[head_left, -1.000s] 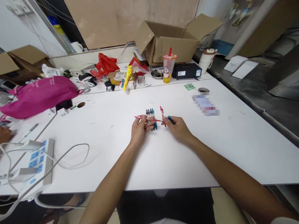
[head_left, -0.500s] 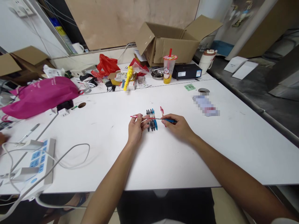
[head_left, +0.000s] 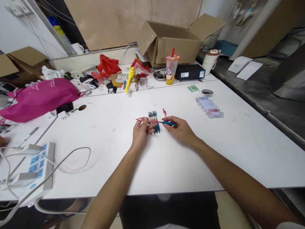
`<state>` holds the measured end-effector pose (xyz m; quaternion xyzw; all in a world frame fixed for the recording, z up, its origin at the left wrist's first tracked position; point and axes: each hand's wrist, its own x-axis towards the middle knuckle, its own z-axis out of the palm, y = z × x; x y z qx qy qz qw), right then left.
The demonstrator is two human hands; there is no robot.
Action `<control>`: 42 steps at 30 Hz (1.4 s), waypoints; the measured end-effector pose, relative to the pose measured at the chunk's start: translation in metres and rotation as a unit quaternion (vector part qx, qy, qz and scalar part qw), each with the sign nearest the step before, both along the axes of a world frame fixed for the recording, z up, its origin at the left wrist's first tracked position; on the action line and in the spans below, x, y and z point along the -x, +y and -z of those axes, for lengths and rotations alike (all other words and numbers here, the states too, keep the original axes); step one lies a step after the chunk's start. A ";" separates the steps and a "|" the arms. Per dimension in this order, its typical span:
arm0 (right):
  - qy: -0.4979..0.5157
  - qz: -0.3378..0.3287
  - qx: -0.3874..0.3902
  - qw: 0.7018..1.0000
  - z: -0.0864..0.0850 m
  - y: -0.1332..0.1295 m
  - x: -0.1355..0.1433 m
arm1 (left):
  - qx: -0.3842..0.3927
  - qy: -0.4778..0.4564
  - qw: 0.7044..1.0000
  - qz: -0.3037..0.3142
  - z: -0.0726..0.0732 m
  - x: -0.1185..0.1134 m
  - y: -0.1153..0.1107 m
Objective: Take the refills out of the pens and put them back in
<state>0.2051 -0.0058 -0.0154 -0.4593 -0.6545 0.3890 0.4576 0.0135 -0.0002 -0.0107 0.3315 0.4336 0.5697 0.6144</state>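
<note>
My left hand (head_left: 140, 133) pinches a red-and-clear pen barrel (head_left: 139, 120) between thumb and fingers. A thin red refill (head_left: 158, 121) runs from it to a blue pen part (head_left: 169, 123), which my right hand (head_left: 181, 128) grips. Where the refill enters each part is too small to make out. Under my left fingertips lies a row of several pens, black ones and a blue one (head_left: 158, 127), side by side on the white table (head_left: 166, 168). Another red pen (head_left: 164, 112) lies just beyond my right fingers, partly hidden by them.
A power strip (head_left: 45, 168) with looping cables is at the left, below a magenta bag (head_left: 45, 97). Along the back stand a drink cup (head_left: 171, 70), a black box (head_left: 190, 72) and an open carton (head_left: 176, 47). A tape roll (head_left: 207, 92) lies at the right.
The blue part in my right hand has moved closer to my left hand, and less refill shows between them. My left hand has shifted slightly to the right.
</note>
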 end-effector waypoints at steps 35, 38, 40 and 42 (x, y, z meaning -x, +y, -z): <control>-0.082 -0.018 0.041 0.996 -0.001 -0.005 0.004 | -0.051 0.076 0.996 0.004 0.001 -0.003 -0.005; -0.082 -0.024 0.041 0.995 -0.002 -0.004 0.004 | -0.047 0.083 0.995 0.000 0.001 -0.002 -0.005; -0.087 -0.031 0.044 0.995 -0.003 -0.004 0.004 | -0.048 0.086 0.995 -0.001 0.001 -0.002 -0.004; -0.092 -0.037 0.054 0.994 -0.004 -0.005 0.004 | -0.051 0.089 0.995 -0.001 0.002 -0.002 -0.004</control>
